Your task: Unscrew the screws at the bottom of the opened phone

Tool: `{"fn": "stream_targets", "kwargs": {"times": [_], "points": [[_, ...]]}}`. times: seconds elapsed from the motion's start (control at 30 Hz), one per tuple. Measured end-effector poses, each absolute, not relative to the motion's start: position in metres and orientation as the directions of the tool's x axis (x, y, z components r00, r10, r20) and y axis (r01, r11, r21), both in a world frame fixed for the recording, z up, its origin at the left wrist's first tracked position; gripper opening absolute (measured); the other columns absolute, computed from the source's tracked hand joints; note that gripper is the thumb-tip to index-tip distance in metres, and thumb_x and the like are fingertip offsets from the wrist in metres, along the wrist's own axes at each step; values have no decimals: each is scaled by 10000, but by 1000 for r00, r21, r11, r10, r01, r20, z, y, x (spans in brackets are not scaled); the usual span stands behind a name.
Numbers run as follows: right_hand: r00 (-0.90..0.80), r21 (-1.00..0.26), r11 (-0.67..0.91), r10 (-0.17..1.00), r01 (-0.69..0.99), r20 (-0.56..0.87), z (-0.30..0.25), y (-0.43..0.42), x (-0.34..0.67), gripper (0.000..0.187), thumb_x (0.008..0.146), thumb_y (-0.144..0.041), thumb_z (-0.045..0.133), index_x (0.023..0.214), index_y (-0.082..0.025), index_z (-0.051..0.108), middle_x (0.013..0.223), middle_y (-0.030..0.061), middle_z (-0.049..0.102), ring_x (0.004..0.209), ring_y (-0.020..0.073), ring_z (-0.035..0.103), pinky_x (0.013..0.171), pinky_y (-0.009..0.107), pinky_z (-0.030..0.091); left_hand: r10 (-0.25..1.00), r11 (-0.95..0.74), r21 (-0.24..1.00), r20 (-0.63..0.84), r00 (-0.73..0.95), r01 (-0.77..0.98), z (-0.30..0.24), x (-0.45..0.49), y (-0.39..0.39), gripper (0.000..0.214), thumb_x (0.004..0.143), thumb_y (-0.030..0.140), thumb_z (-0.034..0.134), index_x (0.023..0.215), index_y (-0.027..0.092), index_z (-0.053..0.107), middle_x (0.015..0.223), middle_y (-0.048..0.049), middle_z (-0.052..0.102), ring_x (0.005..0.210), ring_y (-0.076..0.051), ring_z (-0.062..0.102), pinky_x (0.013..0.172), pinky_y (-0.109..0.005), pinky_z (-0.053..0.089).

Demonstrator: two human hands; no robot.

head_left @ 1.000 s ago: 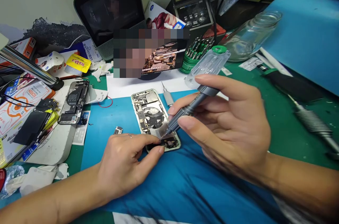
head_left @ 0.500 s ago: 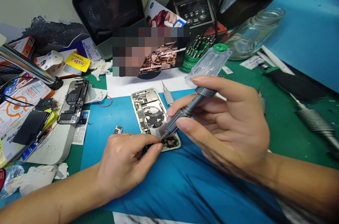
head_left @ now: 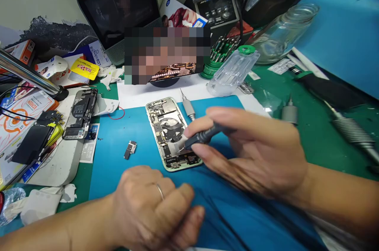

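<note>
An opened phone (head_left: 167, 130) with bare circuitry lies on the blue mat (head_left: 118, 156). My right hand (head_left: 251, 152) is closed on a grey screwdriver (head_left: 204, 137), held low and nearly level, its tip over the phone's lower middle. My left hand (head_left: 154, 211) rests near me on the mat, away from the phone, fingers curled in with a ring showing; I cannot make out anything in them. A small loose part (head_left: 130, 149) lies on the mat left of the phone.
A second opened phone (head_left: 79, 113) lies at the left among papers and parts. Behind are a dark tablet (head_left: 118, 6), a bit holder (head_left: 220, 59), a clear plastic bottle (head_left: 233, 71), a glass jar (head_left: 281, 35) and a spare screwdriver (head_left: 187, 104). Another bit (head_left: 289, 112) stands on the green mat.
My left hand left the phone's bottom edge and drew back toward me, curling shut. My right hand tipped the screwdriver lower and flatter over the phone.
</note>
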State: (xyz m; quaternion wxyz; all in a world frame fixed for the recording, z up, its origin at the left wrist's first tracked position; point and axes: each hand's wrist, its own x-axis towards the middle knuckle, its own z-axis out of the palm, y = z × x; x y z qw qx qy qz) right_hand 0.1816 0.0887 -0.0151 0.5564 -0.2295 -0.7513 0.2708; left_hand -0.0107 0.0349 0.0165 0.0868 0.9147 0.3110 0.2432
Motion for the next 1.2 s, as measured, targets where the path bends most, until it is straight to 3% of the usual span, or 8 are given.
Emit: {"fn": "stream_targets", "kwargs": {"times": [0.1,0.37,0.5,0.6,0.73,1.03,1.2], "points": [[-370,-587,806,569,76,734,-15,87,182,773,791,-1,631,1442,-322,364,1106,46,727,922,218,720,743,376,656,550,-831,170,387,740,529,13,-7,26,254,895,246,514,984,60,662,496,21,530,383,-131,463,323,-312,289],[-391,-610,784,599,111,699,-19,85,181,777,787,4,633,1443,-324,377,1100,60,734,952,245,727,735,389,669,553,-805,-7,355,754,593,6,-2,14,378,951,338,495,1032,20,683,489,18,522,376,-129,468,306,-293,318],[-400,-617,780,602,108,691,-20,84,181,763,793,1,628,1441,-317,380,1120,67,729,948,246,728,705,385,668,642,-748,-9,241,728,663,3,-1,13,476,964,404,447,1080,3,676,550,-29,589,435,-158,543,355,-304,386],[-400,-608,784,601,127,691,-20,84,180,738,812,-5,601,1443,-312,372,1129,66,721,1015,224,710,790,387,657,673,-729,-5,177,718,685,2,-2,13,540,942,464,464,1121,-7,660,584,-47,615,455,-172,565,375,-314,416],[-424,-588,800,578,121,698,-19,85,179,739,825,5,580,1456,-296,341,1140,73,711,1051,193,690,864,397,637,666,-733,-11,187,722,680,2,-3,13,529,910,466,524,1100,-8,665,579,-43,610,452,-172,564,376,-314,423],[-419,-602,785,600,144,682,-20,83,181,760,811,8,618,1453,-300,352,1139,58,712,1061,191,686,906,391,617,683,-689,-133,210,700,712,6,2,5,556,964,444,457,1130,-50,653,553,-37,579,438,-169,540,351,-301,383],[-463,-575,805,568,144,680,-17,85,181,756,824,-2,612,1465,-290,331,1151,51,693,1073,161,664,913,343,590,696,-678,-137,194,691,722,5,2,3,566,951,469,481,1126,-37,665,581,-50,605,455,-167,548,365,-290,387]]}}
